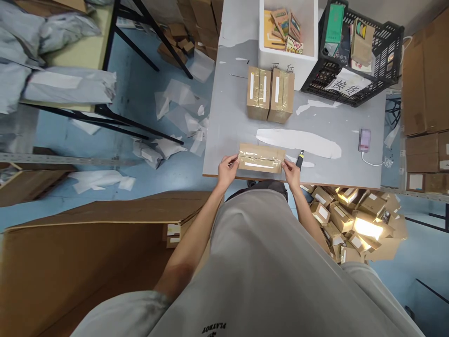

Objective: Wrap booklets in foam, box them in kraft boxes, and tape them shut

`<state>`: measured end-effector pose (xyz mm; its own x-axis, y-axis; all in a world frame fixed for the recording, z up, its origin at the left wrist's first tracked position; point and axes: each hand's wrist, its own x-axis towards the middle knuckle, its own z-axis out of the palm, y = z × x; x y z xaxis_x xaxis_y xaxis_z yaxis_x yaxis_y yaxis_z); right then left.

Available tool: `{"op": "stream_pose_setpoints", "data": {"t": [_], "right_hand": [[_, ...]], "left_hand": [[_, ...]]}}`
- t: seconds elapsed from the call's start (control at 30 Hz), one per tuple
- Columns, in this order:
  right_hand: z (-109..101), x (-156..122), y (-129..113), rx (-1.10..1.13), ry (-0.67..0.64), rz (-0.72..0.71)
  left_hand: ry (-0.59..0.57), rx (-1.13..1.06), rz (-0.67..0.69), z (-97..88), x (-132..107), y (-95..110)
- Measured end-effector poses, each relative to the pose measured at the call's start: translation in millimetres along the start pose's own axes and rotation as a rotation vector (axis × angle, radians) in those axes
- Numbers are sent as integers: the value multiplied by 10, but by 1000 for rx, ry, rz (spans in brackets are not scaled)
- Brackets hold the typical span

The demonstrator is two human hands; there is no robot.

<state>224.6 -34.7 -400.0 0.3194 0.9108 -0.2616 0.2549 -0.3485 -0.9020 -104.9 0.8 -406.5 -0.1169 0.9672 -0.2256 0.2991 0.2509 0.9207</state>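
A taped cardboard box [262, 158] lies lengthwise near the front edge of the grey table [224, 112], with a white label strip along its near side. My left hand [227, 173] grips its left end with closed fingers. At the other end, the fingers of my right hand [292, 174] pinch the right corner. A utility knife [300, 160], dark with yellow, rests just beyond my right hand. Farther back stand two more taped cardboard boxes [259, 96], side by side.
A white bin [288, 75] and a black crate [354, 91] hold small packages at the back. A phone [365, 140] lies at right on a cable. Many cardboard boxes [340, 216] are heaped below right. A large open carton [87, 252] stands left; paper scraps [178, 93] litter the floor.
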Motion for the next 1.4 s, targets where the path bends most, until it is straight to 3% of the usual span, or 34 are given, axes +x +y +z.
{"op": "stream_pose_setpoints", "data": {"t": [0.13, 0.4, 0.53, 0.77, 0.97, 1.1, 1.3, 1.4], "right_hand": [[94, 16, 46, -23, 0, 21], [34, -80, 362, -111, 2, 94], [92, -145, 479, -137, -62, 147], [266, -136, 436, -113, -151, 107], [91, -98, 162, -66, -109, 45], [44, -44, 17, -98, -91, 17], [180, -28, 127, -123, -95, 93], [194, -71, 218, -107, -52, 141]], "left_hand": [[-24, 22, -32, -34, 28, -39], [-22, -28, -196, -126, 23, -424], [-113, 43, -276, -61, 43, -523], [-209, 48, -225, 63, 58, -442], [-164, -68, -94, -16, 69, -180], [-151, -55, -88, -18, 106, -70], [-160, -61, -230, 40, 82, -213], [-109, -97, -296, 15, 10, -330]]}}
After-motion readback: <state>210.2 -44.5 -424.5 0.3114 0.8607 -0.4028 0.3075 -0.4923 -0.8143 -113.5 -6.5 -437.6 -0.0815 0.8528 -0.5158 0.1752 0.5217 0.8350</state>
